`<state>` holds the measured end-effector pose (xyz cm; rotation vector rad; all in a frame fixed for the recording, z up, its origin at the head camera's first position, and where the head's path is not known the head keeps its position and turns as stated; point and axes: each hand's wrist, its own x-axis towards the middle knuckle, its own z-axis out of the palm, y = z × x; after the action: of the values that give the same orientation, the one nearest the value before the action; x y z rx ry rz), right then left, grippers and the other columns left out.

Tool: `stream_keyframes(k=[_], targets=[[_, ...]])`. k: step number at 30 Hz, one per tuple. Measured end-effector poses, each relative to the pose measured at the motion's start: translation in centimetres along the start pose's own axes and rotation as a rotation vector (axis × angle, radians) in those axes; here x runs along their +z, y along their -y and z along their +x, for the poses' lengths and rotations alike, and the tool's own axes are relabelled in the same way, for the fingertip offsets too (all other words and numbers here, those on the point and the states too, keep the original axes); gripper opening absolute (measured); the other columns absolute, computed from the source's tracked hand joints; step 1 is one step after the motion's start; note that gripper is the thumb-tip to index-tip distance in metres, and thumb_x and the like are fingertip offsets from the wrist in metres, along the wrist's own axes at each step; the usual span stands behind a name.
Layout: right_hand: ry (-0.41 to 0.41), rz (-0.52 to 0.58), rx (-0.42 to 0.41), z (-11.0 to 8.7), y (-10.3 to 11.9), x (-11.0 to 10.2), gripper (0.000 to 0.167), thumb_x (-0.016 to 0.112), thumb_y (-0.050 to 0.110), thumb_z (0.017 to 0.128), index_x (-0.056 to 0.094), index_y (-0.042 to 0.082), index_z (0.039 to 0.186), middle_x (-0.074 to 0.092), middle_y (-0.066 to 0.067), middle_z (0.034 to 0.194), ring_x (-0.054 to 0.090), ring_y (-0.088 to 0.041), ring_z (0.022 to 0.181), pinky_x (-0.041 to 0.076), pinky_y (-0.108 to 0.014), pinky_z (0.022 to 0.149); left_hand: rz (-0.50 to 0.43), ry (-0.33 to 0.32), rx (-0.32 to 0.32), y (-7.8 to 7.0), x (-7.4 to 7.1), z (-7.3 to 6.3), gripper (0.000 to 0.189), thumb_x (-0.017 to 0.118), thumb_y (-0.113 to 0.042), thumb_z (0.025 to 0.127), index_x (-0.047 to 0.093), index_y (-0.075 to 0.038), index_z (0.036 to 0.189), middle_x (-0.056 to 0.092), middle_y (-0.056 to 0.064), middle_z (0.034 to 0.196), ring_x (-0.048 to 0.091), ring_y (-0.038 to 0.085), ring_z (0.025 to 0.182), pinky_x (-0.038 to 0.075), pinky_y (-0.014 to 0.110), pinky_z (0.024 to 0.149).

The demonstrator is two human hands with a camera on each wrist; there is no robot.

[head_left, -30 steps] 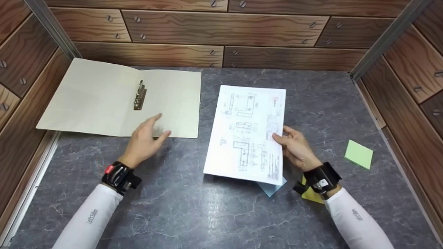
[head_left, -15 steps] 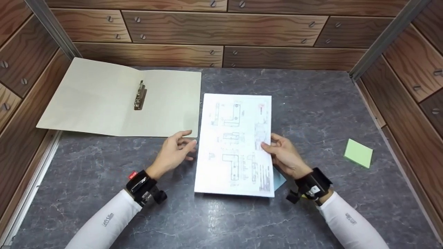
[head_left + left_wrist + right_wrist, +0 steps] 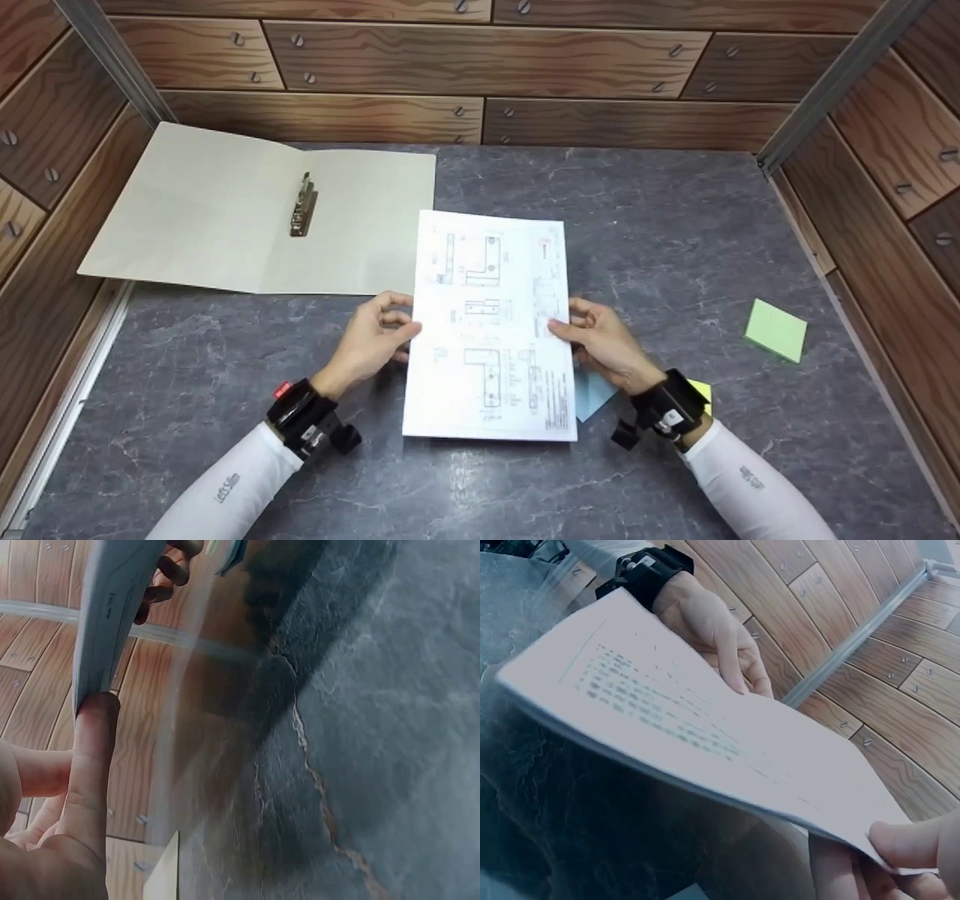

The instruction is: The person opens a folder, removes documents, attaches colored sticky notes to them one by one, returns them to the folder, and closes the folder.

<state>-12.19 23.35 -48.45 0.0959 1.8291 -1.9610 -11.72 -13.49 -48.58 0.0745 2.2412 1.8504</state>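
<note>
A stack of printed paper sheets (image 3: pixel 487 330) with technical drawings on top is held above the table between both hands. My right hand (image 3: pixel 611 345) pinches its right edge, thumb on top and fingers underneath. At the left edge, my left hand (image 3: pixel 371 337) has its thumb against the sheets, while its fingertips are hidden behind them. The left wrist view shows a fingertip (image 3: pixel 97 712) meeting the edge of the stack (image 3: pixel 112 622). In the right wrist view the sheets (image 3: pixel 667 712) bow slightly between the hands.
An open cream folder (image 3: pixel 202 202) with a metal clip (image 3: pixel 303 210) lies at the back left, partly behind the sheets. Blue sticky notes (image 3: pixel 596 394) and yellow ones (image 3: pixel 702 391) are partly covered. A green sticky pad (image 3: pixel 777 330) lies right. Wood-patterned walls (image 3: pixel 480 60) enclose the table.
The right hand has brought the sheets left and nearer the body. The left hand has moved right from over the folder and taken the sheets' left edge.
</note>
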Motion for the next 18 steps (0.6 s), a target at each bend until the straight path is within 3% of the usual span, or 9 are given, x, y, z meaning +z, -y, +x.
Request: stream_keyframes(k=[4, 10, 13, 17, 18], targets=[[-0.038, -0.034, -0.006, -0.1, 0.2, -0.2, 0.047, 0.067, 0.002, 0.117, 0.054, -0.009, 0.161, 0.086, 0.001, 0.111, 0.084, -0.012, 0.089, 0.072, -0.025, 0.069, -0.023, -0.038, -0.024, -0.3, -0.4, -0.7, 0.034, 0.069, 0.011, 0.109, 0.063, 0.012, 0.142, 0.083, 0.011, 0.097, 0.074, 0.006, 0.067, 0.066, 0.020, 0.059], [-0.030, -0.060, -0.018, -0.2, 0.1, -0.2, 0.051, 0.069, 0.000, 0.115, 0.053, -0.012, 0.162, 0.084, 0.004, 0.105, 0.078, -0.009, 0.082, 0.072, -0.023, 0.071, -0.052, -0.049, -0.050, 0.2, -1.3, -1.5, 0.033, 0.069, 0.011, 0.109, 0.063, 0.012, 0.142, 0.079, 0.005, 0.093, 0.073, 0.007, 0.068, 0.066, 0.022, 0.058], [-0.016, -0.065, -0.021, -0.3, 0.1, -0.2, 0.051, 0.071, 0.001, 0.115, 0.055, -0.012, 0.162, 0.084, 0.004, 0.106, 0.079, -0.008, 0.084, 0.073, -0.024, 0.073, -0.040, -0.048, -0.032, 1.6, -1.9, -1.4, 0.032, 0.071, 0.010, 0.109, 0.063, 0.011, 0.140, 0.080, 0.007, 0.094, 0.075, 0.010, 0.068, 0.066, 0.023, 0.058], [0.004, -0.075, -0.033, -0.6, 0.0, -0.3, 0.050, 0.072, 0.002, 0.115, 0.058, -0.012, 0.161, 0.086, 0.005, 0.108, 0.081, -0.008, 0.085, 0.074, -0.025, 0.075, -0.053, -0.060, -0.053, 5.5, -2.8, -0.4, 0.030, 0.076, 0.007, 0.107, 0.068, 0.000, 0.136, 0.082, 0.004, 0.093, 0.078, 0.013, 0.068, 0.067, 0.025, 0.058], [0.006, -0.074, -0.038, -0.6, 0.0, -0.4, 0.049, 0.072, 0.001, 0.115, 0.058, -0.012, 0.160, 0.086, 0.005, 0.108, 0.081, -0.008, 0.085, 0.074, -0.025, 0.076, -0.061, -0.049, -0.037, 5.9, -2.9, -0.6, 0.030, 0.076, 0.007, 0.107, 0.068, -0.001, 0.135, 0.082, 0.005, 0.093, 0.078, 0.015, 0.069, 0.068, 0.026, 0.058]])
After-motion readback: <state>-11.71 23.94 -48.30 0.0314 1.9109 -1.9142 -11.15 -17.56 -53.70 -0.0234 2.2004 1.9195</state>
